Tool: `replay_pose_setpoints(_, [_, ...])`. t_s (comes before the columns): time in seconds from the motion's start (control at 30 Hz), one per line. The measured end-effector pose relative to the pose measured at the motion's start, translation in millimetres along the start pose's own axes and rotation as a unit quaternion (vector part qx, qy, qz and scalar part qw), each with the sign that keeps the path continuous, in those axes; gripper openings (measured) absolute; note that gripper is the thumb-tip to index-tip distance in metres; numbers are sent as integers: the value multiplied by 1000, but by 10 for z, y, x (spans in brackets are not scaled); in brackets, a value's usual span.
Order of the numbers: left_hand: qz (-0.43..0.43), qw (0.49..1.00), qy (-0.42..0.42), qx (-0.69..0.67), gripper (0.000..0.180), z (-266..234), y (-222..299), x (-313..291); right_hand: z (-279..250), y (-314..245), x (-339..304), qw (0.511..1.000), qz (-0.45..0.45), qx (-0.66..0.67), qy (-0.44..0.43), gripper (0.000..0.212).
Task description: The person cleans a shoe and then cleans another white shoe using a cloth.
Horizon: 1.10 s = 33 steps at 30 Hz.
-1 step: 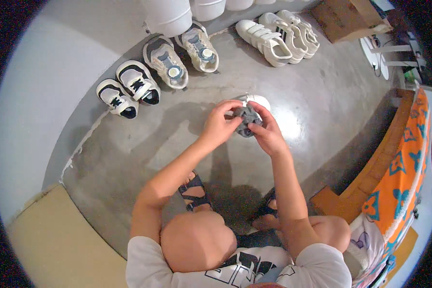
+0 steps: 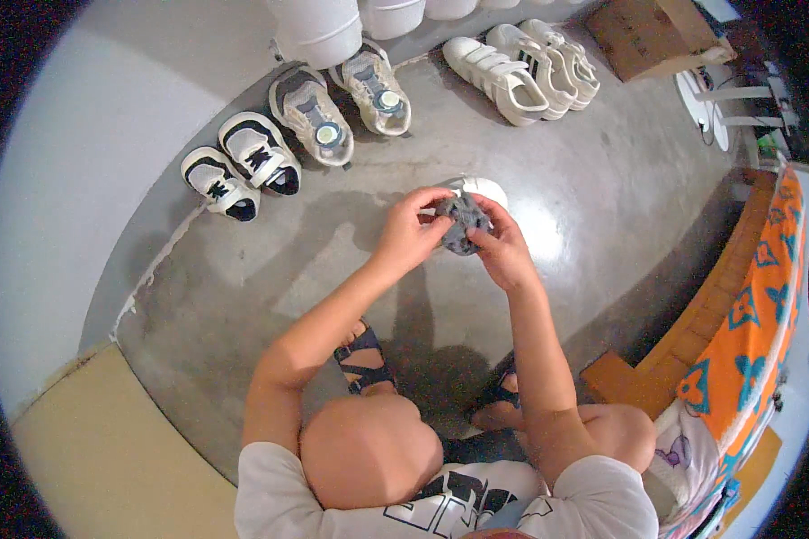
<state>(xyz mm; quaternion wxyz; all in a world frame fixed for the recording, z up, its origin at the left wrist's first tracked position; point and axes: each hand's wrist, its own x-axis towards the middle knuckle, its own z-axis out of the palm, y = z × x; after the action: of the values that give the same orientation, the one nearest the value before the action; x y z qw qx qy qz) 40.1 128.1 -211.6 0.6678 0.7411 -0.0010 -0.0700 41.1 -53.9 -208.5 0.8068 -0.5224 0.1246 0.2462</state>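
Wad (image 2: pixel 463 226): is gripped by left hand (image 2: pixel 410 232) and right hand (image 2: pixel 507 253); not yet released.
Shoes (image 2: pixel 315 121): already lined up, ten and one o'clock.

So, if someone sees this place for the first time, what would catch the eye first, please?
Probably the person's left hand and right hand near the centre, holding a crumpled grey thing between them. Next might come the bright orange cloth with its blue pattern at the right side, then the white shoes standing on the floor at top centre.
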Motion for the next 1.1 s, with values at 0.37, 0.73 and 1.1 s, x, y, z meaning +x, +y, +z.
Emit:
replay_pose_setpoints(0.37, [-77, 978, 46, -188, 32, -190, 187, 58, -132, -77, 47, 997, -69, -32, 30, 30])
replay_pose_setpoints(0.73, [43, 998, 29, 36, 44, -216, 301, 106, -49, -262, 20, 975, -155, -151, 47, 5])
replay_pose_setpoints(1.1, [22, 994, -43, -94, 33, -302, 159, 167, -251, -354, -52, 960, -97, -261, -36, 13])
